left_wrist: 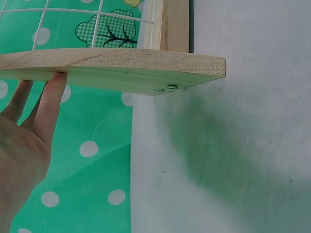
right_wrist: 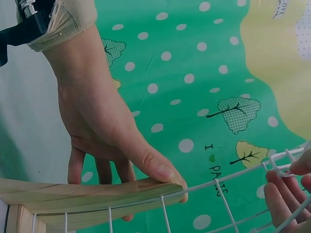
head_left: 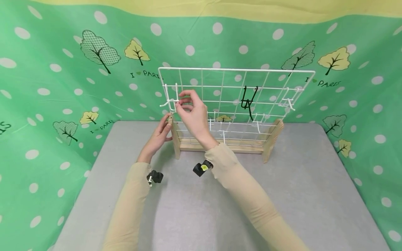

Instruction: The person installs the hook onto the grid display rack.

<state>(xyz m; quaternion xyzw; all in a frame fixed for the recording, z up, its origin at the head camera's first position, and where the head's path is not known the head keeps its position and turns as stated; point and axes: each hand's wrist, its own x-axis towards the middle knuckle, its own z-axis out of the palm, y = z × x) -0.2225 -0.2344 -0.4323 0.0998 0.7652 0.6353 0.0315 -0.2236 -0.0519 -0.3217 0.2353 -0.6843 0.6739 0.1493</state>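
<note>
A white wire grid rack [head_left: 238, 70] stands between two wooden side supports. At its upper left hangs a white double-wire hook [head_left: 166, 93], its prong pointing out to the left. My right hand [head_left: 195, 118] pinches the hook's right side between thumb and fingers; the right wrist view shows those fingertips at the hook's wire [right_wrist: 279, 164]. Lower down, my left hand [head_left: 158, 137] holds the left wooden support [head_left: 176, 143] near its top. Its thumb lies along the edge in the right wrist view, while fingers press the outer face of the board [left_wrist: 112, 80] in the left wrist view.
A black hook [head_left: 247, 103] hangs right of the grid's middle, and a white hook [head_left: 287, 101] at the far right. Smaller white hooks [head_left: 223, 135] sit lower. The rack stands on a grey table [head_left: 194, 209] before a green dotted curtain [head_left: 132, 104].
</note>
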